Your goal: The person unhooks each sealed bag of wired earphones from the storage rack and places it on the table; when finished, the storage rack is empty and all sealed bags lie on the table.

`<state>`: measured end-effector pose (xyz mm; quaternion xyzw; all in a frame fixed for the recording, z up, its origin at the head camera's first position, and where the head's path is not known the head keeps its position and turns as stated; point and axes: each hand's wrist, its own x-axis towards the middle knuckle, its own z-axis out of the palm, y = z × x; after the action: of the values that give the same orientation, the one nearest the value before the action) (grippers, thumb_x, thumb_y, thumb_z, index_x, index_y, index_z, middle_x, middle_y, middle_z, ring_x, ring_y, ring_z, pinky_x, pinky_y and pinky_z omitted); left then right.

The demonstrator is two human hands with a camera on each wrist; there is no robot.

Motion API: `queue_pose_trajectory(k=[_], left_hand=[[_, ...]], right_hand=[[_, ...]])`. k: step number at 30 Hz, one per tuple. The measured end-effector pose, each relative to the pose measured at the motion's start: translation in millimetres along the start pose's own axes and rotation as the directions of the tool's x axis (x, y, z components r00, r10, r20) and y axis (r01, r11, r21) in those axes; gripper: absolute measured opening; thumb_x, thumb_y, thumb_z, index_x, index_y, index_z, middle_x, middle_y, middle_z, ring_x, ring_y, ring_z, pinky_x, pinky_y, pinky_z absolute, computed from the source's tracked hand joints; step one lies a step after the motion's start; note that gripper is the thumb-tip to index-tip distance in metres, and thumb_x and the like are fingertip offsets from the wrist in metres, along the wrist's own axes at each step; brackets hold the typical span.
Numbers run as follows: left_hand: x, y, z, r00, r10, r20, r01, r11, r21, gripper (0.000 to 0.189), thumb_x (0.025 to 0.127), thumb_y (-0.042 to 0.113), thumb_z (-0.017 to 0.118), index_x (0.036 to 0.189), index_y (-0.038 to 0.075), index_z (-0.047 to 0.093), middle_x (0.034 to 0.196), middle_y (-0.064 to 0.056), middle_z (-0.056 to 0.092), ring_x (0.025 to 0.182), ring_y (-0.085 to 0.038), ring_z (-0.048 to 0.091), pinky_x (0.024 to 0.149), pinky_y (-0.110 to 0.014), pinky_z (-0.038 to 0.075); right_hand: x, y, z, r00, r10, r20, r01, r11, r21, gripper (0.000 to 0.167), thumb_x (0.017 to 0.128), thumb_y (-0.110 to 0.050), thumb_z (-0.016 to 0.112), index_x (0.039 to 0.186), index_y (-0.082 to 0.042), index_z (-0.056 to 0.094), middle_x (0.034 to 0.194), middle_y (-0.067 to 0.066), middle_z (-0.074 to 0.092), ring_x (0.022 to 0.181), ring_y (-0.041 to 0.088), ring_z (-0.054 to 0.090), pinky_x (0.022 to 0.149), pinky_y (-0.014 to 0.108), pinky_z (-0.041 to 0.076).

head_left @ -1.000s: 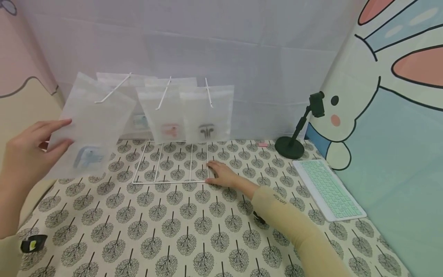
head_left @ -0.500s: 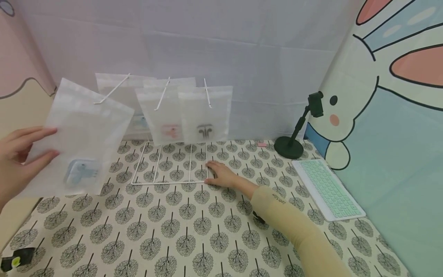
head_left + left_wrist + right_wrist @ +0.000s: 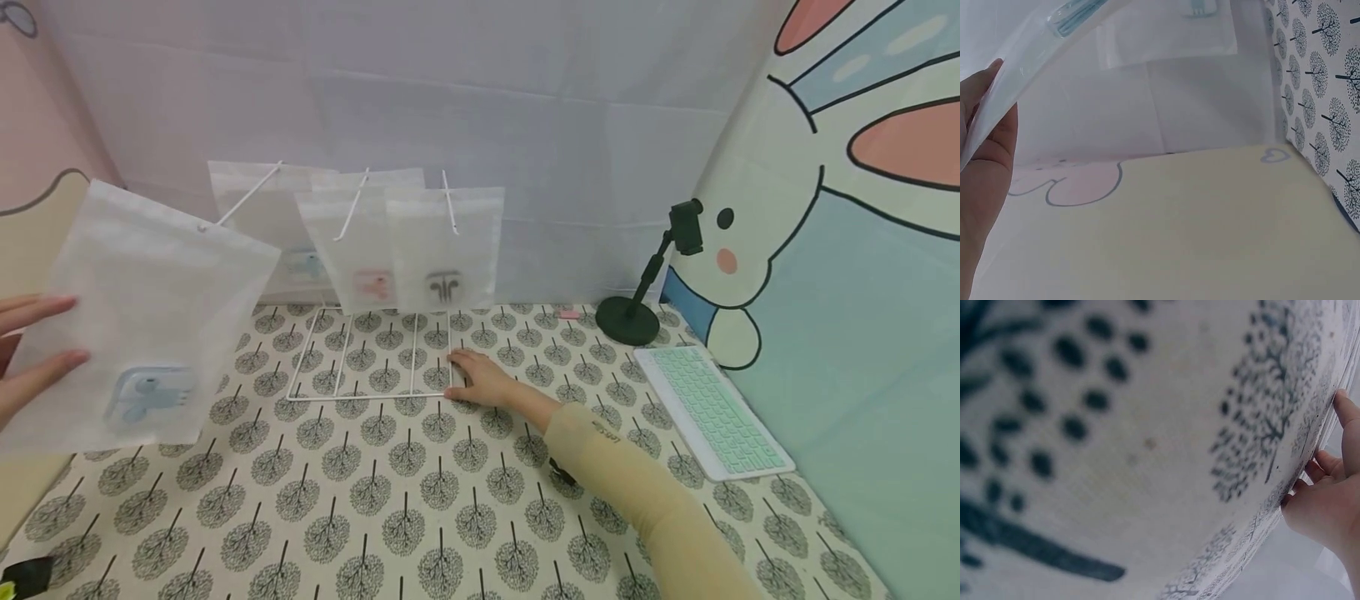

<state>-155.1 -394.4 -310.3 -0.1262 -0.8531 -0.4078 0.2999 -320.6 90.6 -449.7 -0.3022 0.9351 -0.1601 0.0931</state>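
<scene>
My left hand (image 3: 30,350) pinches the left edge of a frosted plastic bag (image 3: 157,292) between thumb and fingers. Inside it shows a pale blue earphone set (image 3: 150,396) in a flat case. The bag tilts, and its top edge meets the tip of the leftmost white hook (image 3: 240,202). In the left wrist view, the bag (image 3: 1025,75) is seen nearly edge-on in the hand. My right hand (image 3: 480,379) rests on the front right corner of the white wire rack (image 3: 367,397), its fingertips on the base wire.
Behind, more frosted bags hang from the hooks, one with a red earphone set (image 3: 372,287), one with a black set (image 3: 444,287). A black phone stand (image 3: 628,319), a small pink piece (image 3: 568,315) and a green-keyed keyboard (image 3: 712,412) are on the right of the patterned tablecloth (image 3: 442,533).
My left hand has drawn the bag leftward and down toward me, bringing its top edge out to the hook's tip. My right hand has stayed on the rack's base.
</scene>
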Motion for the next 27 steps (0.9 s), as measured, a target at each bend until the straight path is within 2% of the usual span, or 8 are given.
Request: queue_pose_trajectory(k=[6, 11, 15, 18, 20, 22, 25, 27], left_hand=[[-8.2, -11.1, -4.9, 0.994, -0.101, 0.034, 0.099, 0.994, 0.038, 0.059, 0.087, -0.007, 0.06, 0.139, 0.016, 0.048, 0.128, 0.025, 0.043, 0.08, 0.024, 0.05, 0.043, -0.011, 0.047], [-11.0, -19.2, -3.8, 0.989, -0.124, 0.084, 0.122, 0.992, 0.025, 0.061, 0.087, -0.008, 0.06, 0.141, 0.017, 0.046, 0.132, 0.023, 0.041, 0.074, 0.024, 0.053, 0.04, -0.015, 0.048], [-13.0, -29.2, -1.8, 0.985, -0.133, 0.113, 0.144, 0.985, -0.093, 0.064, 0.084, -0.016, 0.057, 0.141, 0.012, 0.045, 0.128, 0.021, 0.042, 0.076, 0.018, 0.059, 0.043, -0.018, 0.051], [-15.8, -41.8, -0.4, 0.975, -0.166, 0.145, 0.196, 0.954, -0.226, 0.065, 0.084, -0.019, 0.055, 0.141, 0.01, 0.044, 0.123, 0.017, 0.048, 0.074, 0.009, 0.065, 0.044, -0.024, 0.052], [-17.7, -50.5, 1.0, 0.963, -0.208, 0.174, 0.25, 0.929, -0.272, 0.065, 0.085, -0.018, 0.055, 0.142, 0.012, 0.043, 0.116, 0.019, 0.054, 0.07, 0.003, 0.067, 0.042, -0.029, 0.052], [-19.0, -57.5, 3.2, 0.945, -0.26, 0.2, 0.307, 0.914, -0.263, 0.064, 0.087, -0.014, 0.056, 0.143, 0.015, 0.043, 0.104, 0.022, 0.06, 0.065, -0.003, 0.068, 0.041, -0.034, 0.052], [-19.3, -63.5, 7.2, 0.918, -0.336, 0.213, 0.374, 0.91, -0.177, 0.064, 0.088, -0.006, 0.06, 0.143, 0.02, 0.042, 0.09, 0.025, 0.065, 0.06, -0.007, 0.068, 0.042, -0.037, 0.053], [-19.4, -64.3, 9.6, 0.892, -0.388, 0.231, 0.42, 0.901, -0.109, 0.063, 0.09, 0.002, 0.061, 0.144, 0.027, 0.041, 0.082, 0.025, 0.066, 0.057, -0.009, 0.067, 0.042, -0.038, 0.053]], right_hand=[[1.0, 1, 1, 1.0, -0.005, -0.001, 0.005, 1.0, -0.013, 0.078, 0.088, -0.047, 0.061, 0.147, -0.007, 0.03, 0.154, 0.012, 0.026, 0.142, 0.029, 0.024, 0.117, 0.041, 0.018], [0.7, 1, 1, 1.0, -0.008, -0.008, 0.008, 1.0, -0.016, 0.077, 0.088, -0.046, 0.061, 0.147, -0.006, 0.031, 0.153, 0.013, 0.028, 0.142, 0.029, 0.025, 0.117, 0.041, 0.019], [0.2, 1, 1, 1.0, -0.008, -0.01, 0.008, 1.0, -0.01, 0.077, 0.088, -0.046, 0.062, 0.146, -0.006, 0.031, 0.153, 0.014, 0.028, 0.142, 0.029, 0.024, 0.117, 0.041, 0.018], [0.5, 1, 0, 1.0, -0.01, -0.009, 0.01, 1.0, -0.008, 0.077, 0.088, -0.046, 0.062, 0.147, -0.006, 0.031, 0.153, 0.014, 0.027, 0.142, 0.029, 0.024, 0.117, 0.041, 0.018], [0.9, 1, 1, 1.0, -0.008, -0.005, 0.008, 1.0, -0.017, 0.077, 0.088, -0.047, 0.061, 0.147, -0.006, 0.031, 0.154, 0.013, 0.027, 0.142, 0.029, 0.024, 0.117, 0.041, 0.018], [1.2, 2, 1, 1.0, -0.005, -0.003, 0.005, 1.0, -0.025, 0.078, 0.088, -0.048, 0.06, 0.147, -0.007, 0.031, 0.154, 0.013, 0.026, 0.142, 0.028, 0.024, 0.117, 0.04, 0.018], [1.0, 2, 2, 1.0, -0.005, -0.004, 0.005, 1.0, -0.026, 0.077, 0.088, -0.048, 0.06, 0.147, -0.007, 0.031, 0.154, 0.013, 0.027, 0.142, 0.028, 0.024, 0.117, 0.04, 0.018], [0.6, 2, 2, 1.0, -0.011, -0.009, 0.011, 1.0, -0.014, 0.077, 0.088, -0.047, 0.061, 0.147, -0.006, 0.031, 0.153, 0.014, 0.027, 0.142, 0.029, 0.025, 0.117, 0.041, 0.018]])
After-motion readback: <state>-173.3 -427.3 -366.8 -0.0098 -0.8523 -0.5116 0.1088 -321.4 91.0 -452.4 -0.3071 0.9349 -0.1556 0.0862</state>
